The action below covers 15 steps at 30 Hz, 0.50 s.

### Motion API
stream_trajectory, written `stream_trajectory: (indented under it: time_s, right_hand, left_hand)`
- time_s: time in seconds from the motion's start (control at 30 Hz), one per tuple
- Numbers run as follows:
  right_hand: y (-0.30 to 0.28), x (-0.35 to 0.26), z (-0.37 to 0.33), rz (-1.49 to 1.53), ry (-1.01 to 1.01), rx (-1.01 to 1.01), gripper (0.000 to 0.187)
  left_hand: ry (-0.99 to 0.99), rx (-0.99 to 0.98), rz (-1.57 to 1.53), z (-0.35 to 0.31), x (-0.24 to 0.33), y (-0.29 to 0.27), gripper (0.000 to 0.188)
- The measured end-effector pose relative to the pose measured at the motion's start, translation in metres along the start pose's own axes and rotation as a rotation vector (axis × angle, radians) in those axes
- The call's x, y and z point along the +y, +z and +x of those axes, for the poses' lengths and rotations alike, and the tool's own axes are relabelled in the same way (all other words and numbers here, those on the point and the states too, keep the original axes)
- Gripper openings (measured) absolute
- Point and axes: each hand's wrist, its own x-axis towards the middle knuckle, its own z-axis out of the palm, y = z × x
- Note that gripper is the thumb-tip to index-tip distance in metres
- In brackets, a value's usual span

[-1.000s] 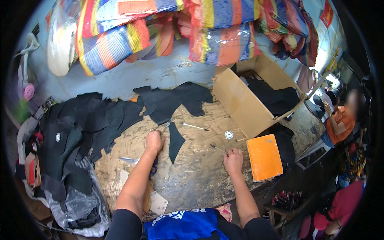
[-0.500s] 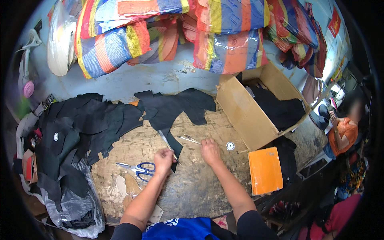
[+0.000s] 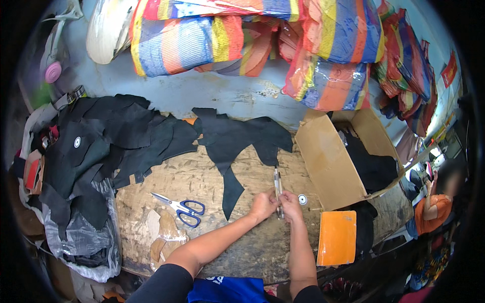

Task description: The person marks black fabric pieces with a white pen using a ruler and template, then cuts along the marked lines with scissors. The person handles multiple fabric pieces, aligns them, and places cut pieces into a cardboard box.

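Note:
Over the wooden table, my left hand (image 3: 264, 206) and my right hand (image 3: 291, 206) meet with closed fingers around a bundle of slim, pen-like sticks (image 3: 277, 183). The sticks stand side by side, pointing away from me; how many each hand holds cannot be told. Beyond their tips lies a large black sheet of leather-like material (image 3: 235, 141). A pointed strip of black material (image 3: 232, 194) reaches toward me, left of my hands. Blue-handled scissors (image 3: 186, 208) rest farther left. Close to my right hand sits a small white disc (image 3: 302, 199) with a dark ring.
Overlapping black pieces (image 3: 121, 134) cover the table's left. A cardboard box (image 3: 328, 166) with black material stands at right, behind an orange book-like object (image 3: 337, 237). Brown scraps (image 3: 164, 232) lie near the scissors. Striped mesh bags (image 3: 202, 43) hang above; a person (image 3: 437, 207) sits at far right.
My left hand has moved right, bringing its pen-like stick to those in my right hand. The sticks now lie together, upright in view. The head view has shifted, moving the whole scene.

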Motion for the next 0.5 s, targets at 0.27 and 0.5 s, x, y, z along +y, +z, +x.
stream_trajectory:
  time_s: [0.27,0.5]
  right_hand:
    - [-0.027,-0.015,0.016,-0.992,-0.297,0.537,0.015]
    - [-0.060,-0.005,0.061,-1.500,-0.309,0.696,0.018]
  left_hand:
    - [-0.040,-0.132,0.297,-0.023,0.038,-0.041,0.071]
    - [0.145,-0.273,0.535,-0.091,0.030,-0.089,0.056]
